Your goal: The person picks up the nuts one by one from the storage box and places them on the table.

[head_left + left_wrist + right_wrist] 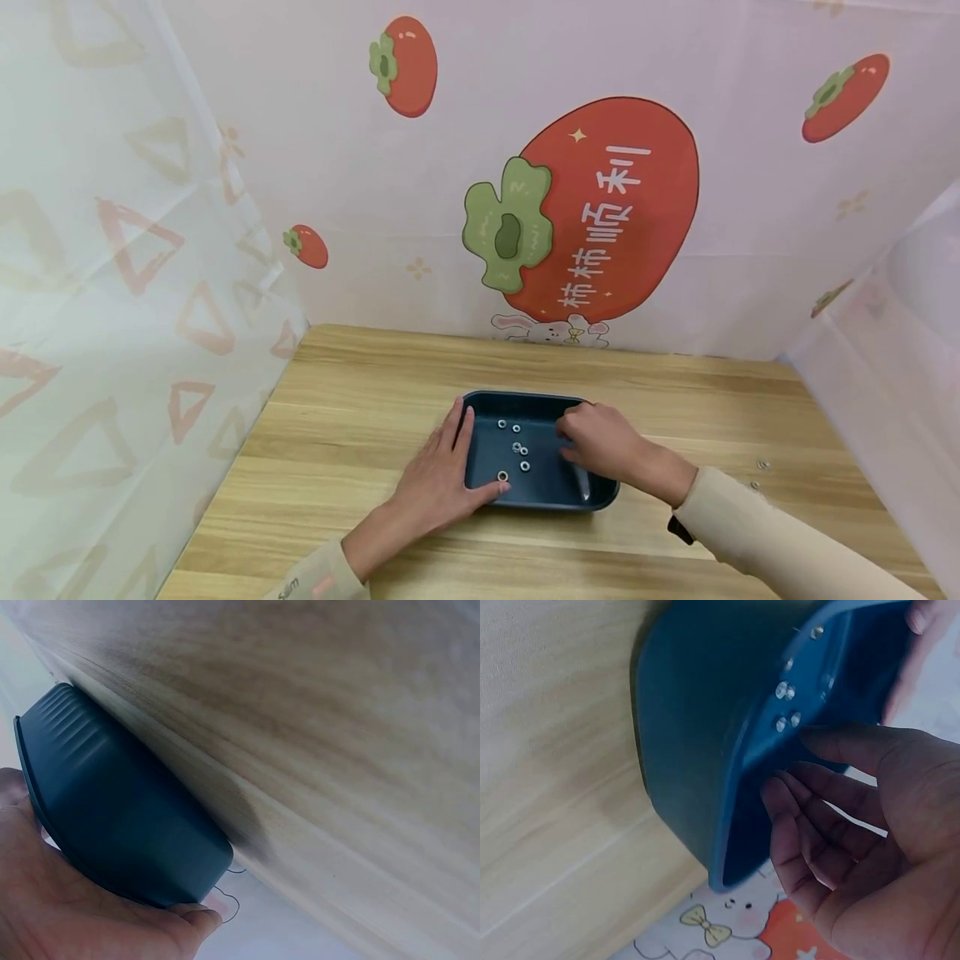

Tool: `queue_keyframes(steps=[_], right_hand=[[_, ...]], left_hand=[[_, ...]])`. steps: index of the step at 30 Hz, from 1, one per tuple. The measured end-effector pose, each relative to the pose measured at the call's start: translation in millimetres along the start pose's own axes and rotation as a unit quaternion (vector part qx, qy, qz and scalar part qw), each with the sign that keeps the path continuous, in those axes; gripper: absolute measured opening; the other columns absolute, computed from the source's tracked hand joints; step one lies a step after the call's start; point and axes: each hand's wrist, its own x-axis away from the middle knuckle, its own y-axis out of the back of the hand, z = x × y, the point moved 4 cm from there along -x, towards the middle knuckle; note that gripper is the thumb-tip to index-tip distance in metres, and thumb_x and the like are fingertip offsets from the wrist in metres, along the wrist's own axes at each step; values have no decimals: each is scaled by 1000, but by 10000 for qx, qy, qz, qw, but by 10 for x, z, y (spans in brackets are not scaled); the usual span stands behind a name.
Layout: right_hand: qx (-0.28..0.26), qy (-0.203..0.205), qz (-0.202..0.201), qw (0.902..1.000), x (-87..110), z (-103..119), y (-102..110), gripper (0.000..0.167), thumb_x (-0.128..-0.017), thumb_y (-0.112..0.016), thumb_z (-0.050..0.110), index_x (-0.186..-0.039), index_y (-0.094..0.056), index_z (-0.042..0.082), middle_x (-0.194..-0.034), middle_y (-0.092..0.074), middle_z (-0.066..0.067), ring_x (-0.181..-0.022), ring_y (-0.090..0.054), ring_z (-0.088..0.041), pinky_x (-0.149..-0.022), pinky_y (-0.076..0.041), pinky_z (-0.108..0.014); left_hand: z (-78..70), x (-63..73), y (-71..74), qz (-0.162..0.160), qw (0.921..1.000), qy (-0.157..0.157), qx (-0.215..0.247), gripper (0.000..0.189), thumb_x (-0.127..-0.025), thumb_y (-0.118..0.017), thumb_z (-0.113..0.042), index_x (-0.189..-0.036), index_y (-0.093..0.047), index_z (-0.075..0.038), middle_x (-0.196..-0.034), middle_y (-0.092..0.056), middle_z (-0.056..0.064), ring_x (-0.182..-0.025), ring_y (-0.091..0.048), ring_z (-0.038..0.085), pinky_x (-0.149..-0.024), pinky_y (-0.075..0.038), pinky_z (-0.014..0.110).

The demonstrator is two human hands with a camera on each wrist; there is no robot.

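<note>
A dark blue rectangular tray [487, 502] sits on the wooden table, with several small ring-shaped metal nuts [525, 467] scattered over the left and middle of its floor. My left hand [442, 483] rests against the tray's left end, fingers stretched along the rim and thumb reaching over the front edge beside one nut [502, 477]. The left wrist view shows the tray's outer wall [127, 802] close to the palm. Over the tray's right side hovers my right hand [603, 442]. Its fingers [787, 817] bend loosely apart from the thumb, with nothing visible between them.
On the table to the right lie a few small metal pieces [763, 464], near the right sleeve [780, 533]. A printed cloth [360, 167] hangs behind the table, and more cloth closes off the left and right sides.
</note>
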Motion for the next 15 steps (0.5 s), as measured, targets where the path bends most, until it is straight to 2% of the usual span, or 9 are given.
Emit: queue_keyframes(steps=[5, 11, 15], right_hand=[[115, 196, 53, 9997, -35, 42, -81, 15, -87, -88, 18, -96, -82, 7, -88, -75, -3, -78, -71, -16, -68, -61, -34], [49, 471, 28, 9989, -72, 93, -122, 16, -86, -89, 17, -95, -81, 7, -87, -75, -2, -72, -69, -12, -65, -59, -30], [-20, 436, 159, 9989, -124, 120, -152, 14, -87, -88, 18, -94, -80, 9, -84, -73, 0, -68, -64, -9, -62, -56, -28]], left_hand=[[-12, -9, 12, -11, 10000, -10, 23, 118, -89, -61, -82, -170, -19, -7, -178, -6, 13, -158, -29, 39, -123, -36, 55], [-4, -6, 3, 53, 10000, 66, -14, 119, -89, -61, -82, -170, -17, -8, -179, -4, 12, -159, -28, 39, -123, -35, 55], [2, -7, 1, 63, 9999, 81, -48, 118, -89, -61, -82, -170, -18, -8, -179, -4, 12, -158, -28, 39, -123, -35, 55]])
